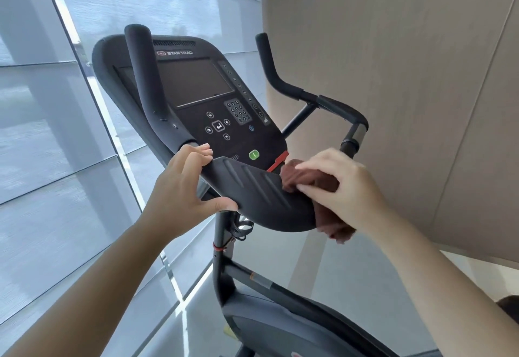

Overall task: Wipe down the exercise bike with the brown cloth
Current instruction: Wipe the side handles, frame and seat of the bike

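The black exercise bike [224, 269] fills the middle of the view, its console [196, 84] tilted toward me with a dark screen and keypad. Below the console juts a black ribbed tray [252, 191]. My left hand [182, 182] grips the tray's left edge, thumb underneath and fingers on top. My right hand [337, 185] holds the brown cloth [306, 178] bunched against the tray's right end, just under the red safety clip [278, 161]. Part of the cloth hangs down below the hand.
The left handlebar [146, 76] rises in front of the console; the right handlebar [306, 95] curves behind my right hand. A window with a grey blind [56, 132] lies to the left, and a beige wall [393, 61] stands close on the right.
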